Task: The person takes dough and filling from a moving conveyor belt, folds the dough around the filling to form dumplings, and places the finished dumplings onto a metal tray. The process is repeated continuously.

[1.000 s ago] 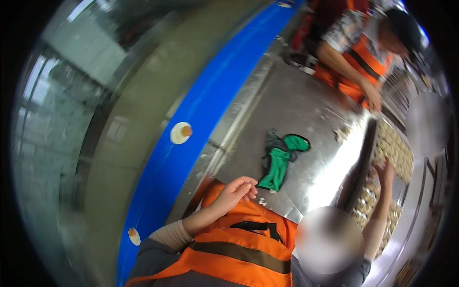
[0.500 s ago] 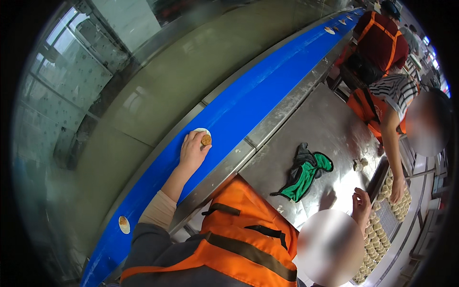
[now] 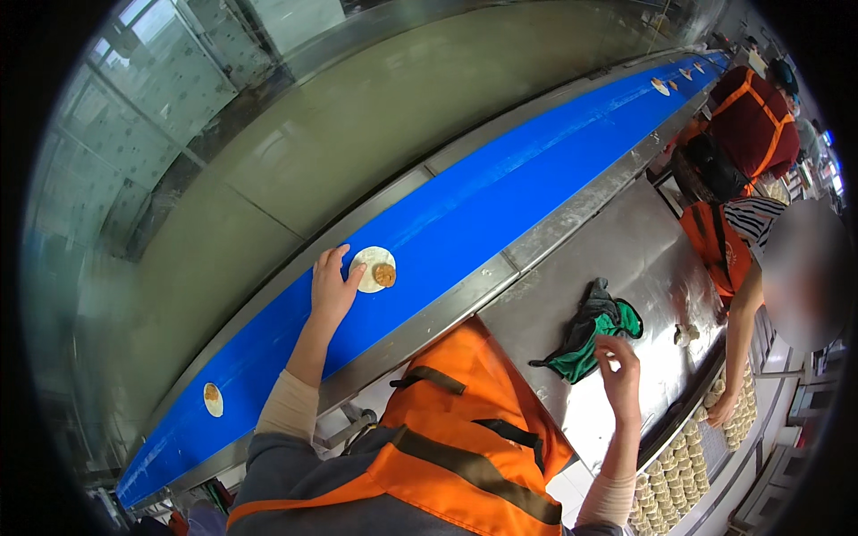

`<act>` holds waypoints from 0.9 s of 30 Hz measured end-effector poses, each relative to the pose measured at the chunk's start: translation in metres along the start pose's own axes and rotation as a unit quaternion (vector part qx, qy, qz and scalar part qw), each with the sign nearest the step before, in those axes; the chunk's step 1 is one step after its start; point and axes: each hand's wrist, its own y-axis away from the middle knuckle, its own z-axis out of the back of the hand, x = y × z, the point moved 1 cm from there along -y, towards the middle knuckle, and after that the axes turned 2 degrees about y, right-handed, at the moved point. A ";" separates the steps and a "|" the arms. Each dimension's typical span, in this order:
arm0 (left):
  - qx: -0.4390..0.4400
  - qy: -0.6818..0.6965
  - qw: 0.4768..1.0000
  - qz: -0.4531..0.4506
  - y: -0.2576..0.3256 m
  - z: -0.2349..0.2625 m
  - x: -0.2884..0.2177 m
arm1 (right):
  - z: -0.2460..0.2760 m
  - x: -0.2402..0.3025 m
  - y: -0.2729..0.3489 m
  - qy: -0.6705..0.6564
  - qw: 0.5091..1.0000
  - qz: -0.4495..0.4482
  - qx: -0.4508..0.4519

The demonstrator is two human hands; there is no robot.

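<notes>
On the blue conveyor belt [image 3: 500, 188] lies a round pale dough wrapper [image 3: 365, 257] with a brown lump of filling [image 3: 384, 274] toward its right side. My left hand [image 3: 333, 288] is at the wrapper's left edge, thumb over the dough and fingers apart. Above the steel table my right hand [image 3: 618, 368] is raised, its thumb and index finger bent together in a loop with nothing visible in them. Just beyond it, a green and black cloth [image 3: 594, 332] lies crumpled on the table.
Another filled wrapper [image 3: 213, 399] rides on the belt at lower left; several more [image 3: 660, 87] are at the far end. A tray of shaped dumplings [image 3: 684, 473] stands right of the steel table [image 3: 545, 268], where a co-worker's hand [image 3: 722, 411] reaches. Another person [image 3: 760, 121] is farther along.
My left hand has drawn back from the filling, which now lies uncovered on the wrapper. My right hand has come left from beside the tray to the cloth. The view has shifted.
</notes>
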 end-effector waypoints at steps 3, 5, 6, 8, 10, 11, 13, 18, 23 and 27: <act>0.123 0.002 0.983 0.132 -0.006 0.020 0.000 | -0.057 0.053 -0.024 -0.026 0.992 0.062 0.104; 0.171 -0.010 0.970 0.174 -0.004 0.031 0.003 | -0.107 0.109 -0.040 0.005 0.967 0.223 0.126; 0.148 -0.018 0.980 0.131 -0.004 0.030 0.015 | -0.135 0.128 -0.048 -0.043 0.950 0.275 0.140; 0.103 -0.035 0.993 0.050 0.005 0.024 0.052 | -0.194 0.170 -0.055 -0.059 0.925 0.331 0.178; 0.101 0.024 0.991 0.084 0.008 0.031 0.052 | -0.250 0.196 -0.056 -0.023 0.918 0.364 0.157; 0.099 0.052 0.988 0.102 0.011 0.036 0.054 | -0.267 0.208 -0.054 0.022 0.920 0.362 0.149; 0.103 0.041 0.989 0.097 0.018 0.043 0.066 | -0.293 0.226 -0.053 0.120 0.918 0.355 0.130; 0.088 0.046 0.992 -0.075 0.035 0.042 0.092 | -0.344 0.215 -0.041 0.195 0.887 0.389 0.152; 0.068 0.257 0.959 0.095 0.060 0.082 0.082 | -0.325 0.225 -0.026 -0.023 0.924 0.331 0.193; 0.120 0.282 0.950 0.067 0.062 0.075 0.024 | -0.287 0.194 -0.041 -0.289 0.873 0.123 0.374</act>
